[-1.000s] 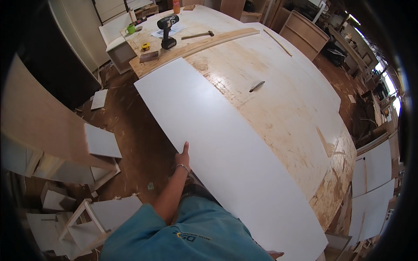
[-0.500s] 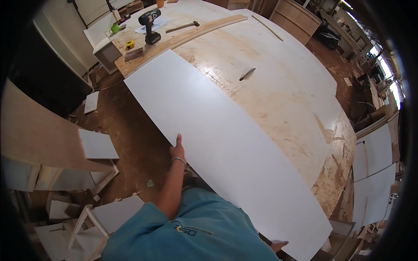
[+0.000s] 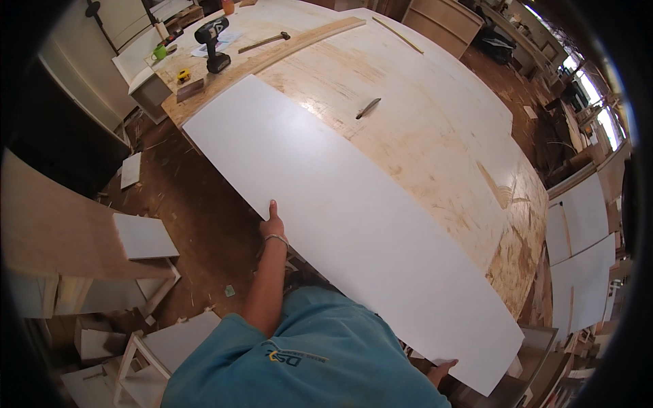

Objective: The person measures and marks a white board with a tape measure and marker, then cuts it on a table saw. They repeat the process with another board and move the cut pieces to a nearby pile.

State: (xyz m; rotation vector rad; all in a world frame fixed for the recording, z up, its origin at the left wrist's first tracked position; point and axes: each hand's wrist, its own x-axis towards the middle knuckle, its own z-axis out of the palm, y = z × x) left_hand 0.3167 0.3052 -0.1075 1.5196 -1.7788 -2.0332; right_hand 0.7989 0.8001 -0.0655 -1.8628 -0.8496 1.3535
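Observation:
A long white panel (image 3: 340,224) lies diagonally on the big worn worktable (image 3: 428,136), its near edge against my teal shirt. My left hand (image 3: 272,226) grips that edge with the thumb on top. Lower right, my right hand (image 3: 441,371) holds the same edge near the panel's end, fingers partly hidden underneath. Beyond the panel are a small dark knife-like tool (image 3: 367,108), a long wooden strip (image 3: 306,42), a cordless drill (image 3: 215,47), a hammer (image 3: 265,42) and a yellow tape measure (image 3: 183,75).
Wooden panels and offcuts (image 3: 146,236) stand at the left above a brown floor (image 3: 190,197). Leaning white boards (image 3: 578,279) line the right. A green mug (image 3: 159,53) sits at the table's far left. A wooden cabinet piece (image 3: 439,24) stands at the back.
The panel and both hands have shifted up in view, along with the surroundings. The panel's near end has swung up more, and my right hand has come further into view.

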